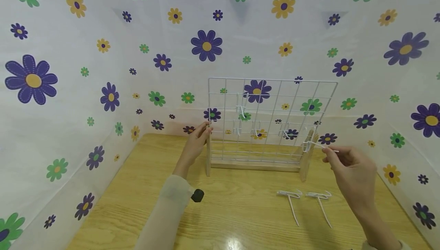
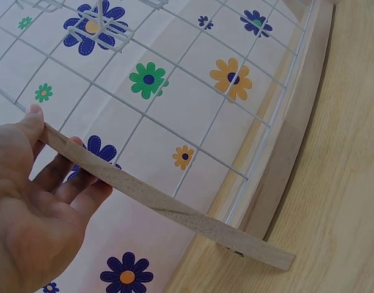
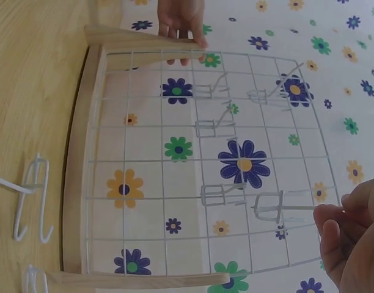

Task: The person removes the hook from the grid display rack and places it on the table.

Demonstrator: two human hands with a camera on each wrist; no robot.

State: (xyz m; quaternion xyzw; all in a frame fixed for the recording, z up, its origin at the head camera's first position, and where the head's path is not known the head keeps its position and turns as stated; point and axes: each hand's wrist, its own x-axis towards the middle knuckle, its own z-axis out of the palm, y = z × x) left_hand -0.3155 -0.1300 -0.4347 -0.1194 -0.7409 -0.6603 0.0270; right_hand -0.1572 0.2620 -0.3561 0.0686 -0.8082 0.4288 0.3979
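A white wire grid panel (image 1: pixel 268 104) stands in a wooden base (image 1: pixel 254 165) with upright side posts. My left hand (image 1: pixel 197 141) grips the top of the left post (image 2: pixel 168 210), thumb on one side and fingers on the other. Between thumb and fingers of my right hand (image 1: pixel 354 169), I pinch the prong of a white wire hook (image 3: pixel 269 207). Its bracket end points toward the grid, overlapping the right part of it in the head view. Several similar hooks (image 1: pixel 241 110) hang on the panel's left and middle sections.
Two more white wire hooks (image 1: pixel 290 196) lie on the wooden table (image 1: pixel 220 204), in front of the base's right end. A white cloth (image 1: pixel 178 70) printed with flowers stands behind the rack and along both sides.
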